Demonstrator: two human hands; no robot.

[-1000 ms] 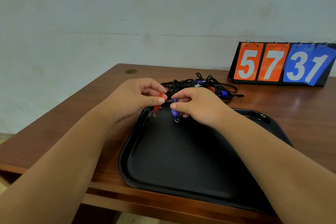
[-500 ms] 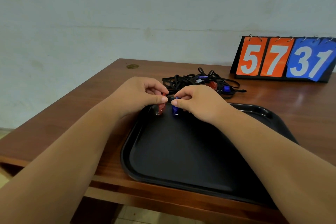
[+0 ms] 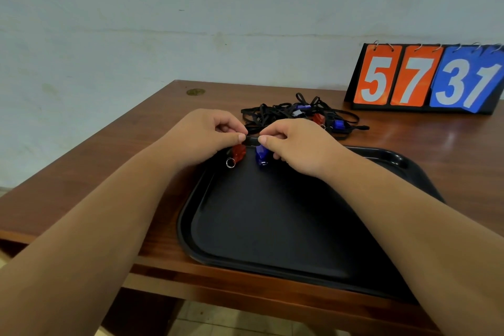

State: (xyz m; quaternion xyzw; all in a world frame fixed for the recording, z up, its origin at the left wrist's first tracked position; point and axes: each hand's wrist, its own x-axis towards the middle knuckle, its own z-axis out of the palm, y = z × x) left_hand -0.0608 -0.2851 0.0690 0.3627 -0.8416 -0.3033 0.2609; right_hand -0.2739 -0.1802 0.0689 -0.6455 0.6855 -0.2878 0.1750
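Red whistle point(image 3: 239, 152): hangs under my left hand point(image 3: 207, 133), over the far left corner of the black tray point(image 3: 185, 226).
Red whistle axis: long axis slants, upper end tucked in my grip, lower end pointing down and to the left, towards the tray's edge; its metal ring point(image 3: 230, 163) dangles at that low end.
Blue whistle point(image 3: 261, 154): just beside the red one, under my right hand point(image 3: 297, 144); long axis close to upright, free end pointing down at the tray. I cannot tell whether either whistle touches the tray.
Left fingers point(image 3: 240, 137): curled, thumb and forefinger pinching the red whistle's top.
Right fingers point(image 3: 263, 139): curled the same way, pinching the blue whistle's top.
Black strap point(image 3: 252, 140): a short stretch runs level between my two thumb tips.
Lanyard pile point(image 3: 286, 114): tangled black cords with red and blue pieces, on the worktop point(image 3: 109, 172) just beyond my hands.
Flip scoreboard point(image 3: 425, 79): far right, reads 57 and 31.
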